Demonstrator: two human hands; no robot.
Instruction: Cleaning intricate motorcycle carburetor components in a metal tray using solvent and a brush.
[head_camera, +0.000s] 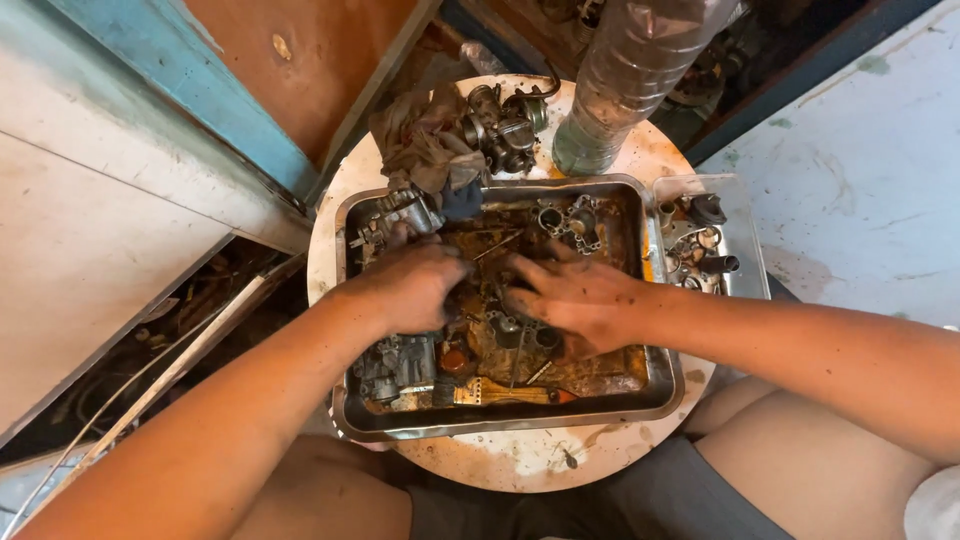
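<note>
Several small metal carburetor parts (520, 330) lie in the oily steel tray (655, 385) at frame centre; they look heavy, stiff and slippery, best pinched at edges. Left hand (415, 285) curls down over them, right hand (575, 300) spreads open. Rag (425, 140) upper centre.

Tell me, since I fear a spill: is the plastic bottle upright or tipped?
Upright: the clear plastic bottle stands on its base on the round table.
</note>
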